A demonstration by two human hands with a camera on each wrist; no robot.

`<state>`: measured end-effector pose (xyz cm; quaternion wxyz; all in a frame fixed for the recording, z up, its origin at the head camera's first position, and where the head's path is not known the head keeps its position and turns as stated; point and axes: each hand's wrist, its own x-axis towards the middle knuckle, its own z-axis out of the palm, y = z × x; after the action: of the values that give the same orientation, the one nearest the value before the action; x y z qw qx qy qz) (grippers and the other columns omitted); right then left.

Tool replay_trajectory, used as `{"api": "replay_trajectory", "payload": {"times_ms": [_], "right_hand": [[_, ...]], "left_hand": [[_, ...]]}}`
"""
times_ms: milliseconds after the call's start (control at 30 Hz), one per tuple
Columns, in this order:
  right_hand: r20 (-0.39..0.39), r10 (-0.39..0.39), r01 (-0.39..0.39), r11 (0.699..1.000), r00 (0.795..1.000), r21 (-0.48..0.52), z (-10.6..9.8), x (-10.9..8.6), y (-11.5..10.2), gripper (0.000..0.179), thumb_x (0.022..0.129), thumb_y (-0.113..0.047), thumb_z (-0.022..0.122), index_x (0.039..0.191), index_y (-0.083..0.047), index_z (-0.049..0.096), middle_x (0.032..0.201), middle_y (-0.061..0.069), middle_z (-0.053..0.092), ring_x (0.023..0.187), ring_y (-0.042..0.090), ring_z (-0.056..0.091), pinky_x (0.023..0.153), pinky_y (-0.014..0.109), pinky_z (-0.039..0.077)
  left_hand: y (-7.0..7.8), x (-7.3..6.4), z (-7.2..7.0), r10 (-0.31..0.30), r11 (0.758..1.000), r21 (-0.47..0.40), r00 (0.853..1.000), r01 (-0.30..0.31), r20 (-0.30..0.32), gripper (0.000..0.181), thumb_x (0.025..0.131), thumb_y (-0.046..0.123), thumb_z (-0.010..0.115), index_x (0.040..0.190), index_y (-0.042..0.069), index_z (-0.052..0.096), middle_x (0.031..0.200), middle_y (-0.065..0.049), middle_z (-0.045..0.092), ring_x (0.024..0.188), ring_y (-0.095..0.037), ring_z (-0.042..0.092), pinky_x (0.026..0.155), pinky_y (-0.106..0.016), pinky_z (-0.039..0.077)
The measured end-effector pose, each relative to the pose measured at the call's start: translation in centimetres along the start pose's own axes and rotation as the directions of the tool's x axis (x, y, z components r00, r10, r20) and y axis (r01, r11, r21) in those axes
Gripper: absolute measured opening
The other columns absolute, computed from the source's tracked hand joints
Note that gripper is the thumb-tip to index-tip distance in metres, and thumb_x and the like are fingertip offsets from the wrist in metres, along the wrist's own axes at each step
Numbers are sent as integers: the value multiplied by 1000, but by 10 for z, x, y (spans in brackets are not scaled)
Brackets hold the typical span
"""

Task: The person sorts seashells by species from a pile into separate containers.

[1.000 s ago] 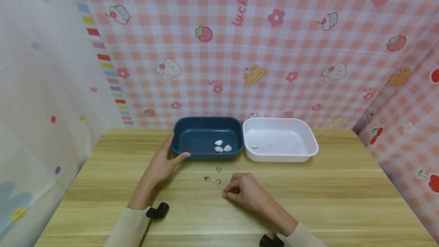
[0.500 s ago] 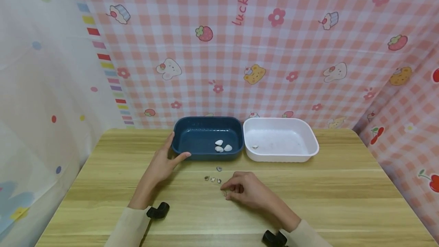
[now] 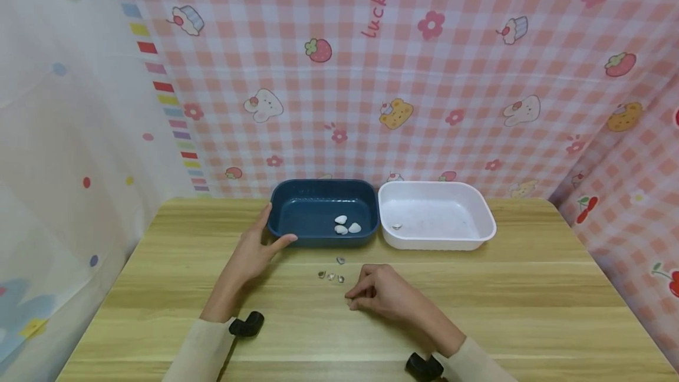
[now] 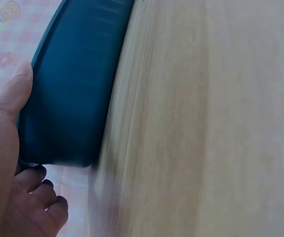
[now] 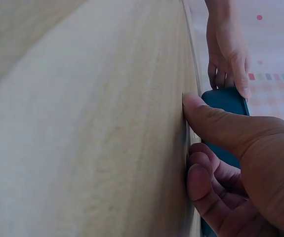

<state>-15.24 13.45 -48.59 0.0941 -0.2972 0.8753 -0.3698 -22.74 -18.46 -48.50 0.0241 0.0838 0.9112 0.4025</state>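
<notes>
In the head view my left hand [image 3: 253, 252] holds the left front corner of a dark blue rectangular dish [image 3: 297, 239], thumb at the front and fingers along its side. Three white shells [image 3: 341, 229] lie in that dish. My right hand [image 3: 387, 293] is low over the table, thumb and forefinger pinching a tiny shell [image 3: 348, 300] that is mostly hidden. Several small darker shells [image 3: 331, 276] lie on the wood between the hands. In the right wrist view, the right hand's fingertips [image 5: 199, 181] are close to the tabletop, and the shell cannot be made out.
A white rectangular dish [image 3: 437, 244], with one small shell [image 3: 396, 226] in it, stands right beside the blue one. Both dishes are at the back of the wooden table [image 3: 530, 311], before a pink checked cloth [image 3: 339, 75].
Thumb and forefinger of my right hand parted slightly around the tiny shell half a second ago, and are now closer together on it. The left hand stays at the blue dish.
</notes>
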Motion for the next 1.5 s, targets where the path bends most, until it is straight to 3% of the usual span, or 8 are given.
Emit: {"api": "replay_trajectory", "payload": {"times_ms": [200, 467, 733, 1033, 1300, 1500], "right_hand": [[2, 5, -5, 1000, 1000, -5, -2, 1, -3, 15, 85, -19, 85, 99, -14, 85, 82, -8, 66, 77, 2, 57, 66, 16, 49], [-23, -45, 44, 998, 999, -38, -3, 2, -3, 11, 83, -18, 87, 94, -14, 85, 79, -7, 66, 72, 1, 58, 63, 15, 50], [11, -28, 28, 1000, 1000, 13, -1, 2, 0, 4, 86, -17, 84, 90, -16, 82, 82, -7, 65, 71, -1, 57, 63, 17, 52], [-9, -25, 25, 1000, 1000, 3, -3, -4, 2, 7, 86, -24, 84, 86, -21, 78, 81, -7, 65, 71, 4, 60, 63, 17, 52], [-97, 10, -15, 999, 995, -47, -24, -9, -3, 7, 87, -24, 84, 88, -22, 77, 81, -12, 64, 74, 5, 58, 66, 19, 52], [-186, -6, -11, 996, 983, -92, -42, -9, 2, 7, 87, -25, 84, 88, -24, 77, 80, -15, 66, 72, 5, 58, 64, 20, 52]], "left_hand": [[1, 1, 0, -3, 1000, -3, 1000, 3, -1, 103, 95, 60, 65, 167, 18, 5, 173, -13, 14, 156, -42, 22, 121, -65, 29], [0, 3, 1, 7, 1000, -10, 1000, -7, -13, 103, 95, 59, 65, 167, 18, 5, 172, -14, 15, 156, -41, 23, 121, -64, 29], [0, 3, 0, 9, 1000, -8, 1000, -9, -13, 103, 95, 59, 65, 167, 18, 5, 172, -14, 16, 156, -41, 24, 121, -64, 30], [0, 1, 1, 12, 1000, -2, 1000, -12, -12, 102, 95, 59, 65, 167, 19, 5, 172, -15, 17, 155, -42, 25, 120, -65, 31], [0, 0, 1, -2, 1000, -18, 1000, 2, -4, 103, 94, 62, 64, 167, 22, 4, 173, -12, 16, 157, -40, 23, 121, -64, 30], [-1, 0, 1, -2, 1000, -22, 1000, 2, -5, 103, 94, 60, 66, 167, 20, 5, 172, -12, 17, 156, -40, 24, 121, -64, 30]]}}
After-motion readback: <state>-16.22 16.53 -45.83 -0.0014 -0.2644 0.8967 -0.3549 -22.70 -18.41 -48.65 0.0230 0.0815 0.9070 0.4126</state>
